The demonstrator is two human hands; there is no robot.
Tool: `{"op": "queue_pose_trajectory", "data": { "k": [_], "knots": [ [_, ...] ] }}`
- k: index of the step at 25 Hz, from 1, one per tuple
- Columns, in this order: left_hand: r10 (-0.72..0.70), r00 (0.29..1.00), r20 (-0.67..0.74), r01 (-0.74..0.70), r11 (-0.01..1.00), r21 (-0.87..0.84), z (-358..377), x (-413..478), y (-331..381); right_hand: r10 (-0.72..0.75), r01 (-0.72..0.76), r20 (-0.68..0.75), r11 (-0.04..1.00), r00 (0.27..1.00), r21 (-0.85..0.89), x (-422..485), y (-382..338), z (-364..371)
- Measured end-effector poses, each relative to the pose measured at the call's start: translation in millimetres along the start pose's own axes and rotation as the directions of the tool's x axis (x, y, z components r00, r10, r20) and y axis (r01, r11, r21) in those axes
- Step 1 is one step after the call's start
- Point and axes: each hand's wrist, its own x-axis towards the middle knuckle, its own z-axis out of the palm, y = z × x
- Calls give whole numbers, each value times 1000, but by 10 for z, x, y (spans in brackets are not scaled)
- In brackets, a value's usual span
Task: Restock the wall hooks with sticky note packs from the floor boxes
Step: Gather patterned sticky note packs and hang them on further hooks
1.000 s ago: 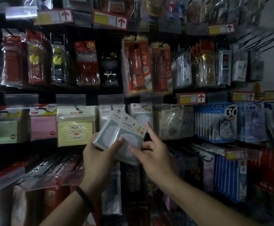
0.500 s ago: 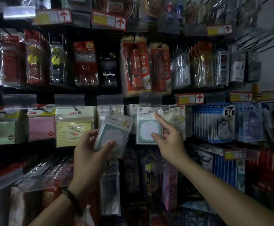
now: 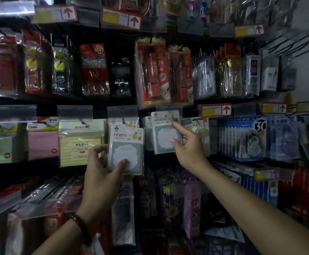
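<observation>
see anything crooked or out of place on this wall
Nothing looks damaged or spilled. Only the sticky note pack in the right hand looks slightly tilted, and the left hand holds a second pack not yet hung.

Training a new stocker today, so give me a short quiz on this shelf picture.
1. True or false: the left hand holds a sticky note pack with its thumb on the front.
2. Where does the right hand touch the second pack with its index finger? A) near the top B) bottom edge C) left edge
3. Fill in: the lined pack just left of the left hand's pack is ___.
Key: 1 true; 2 A; 3 yellow.
</observation>
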Motion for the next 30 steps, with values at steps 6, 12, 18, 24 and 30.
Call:
{"op": "queue_pose_trajectory", "data": {
  "k": [6,12,18,24,30],
  "knots": [
    [2,999,45,-1,1000,-30,32,20,-57,97,-86,47,977,994,-194,107,-52,44],
    [-5,999,45,6,1000,-22,46,34,-91,251,-169,72,810,965,-562,387,-19,242],
    [-27,998,65,30,999,-33,65,7,-36,265,-150,49,676,963,-721,323,-125,201],
    [-27,995,97,35,995,-92,316,9,-14,64,-64,-6,995,998,-76,-396,-220,146],
    [104,982,158,-124,985,119,649,-73,6,139,-159,104,962,985,224,-597,-290,99]
  ]
}}
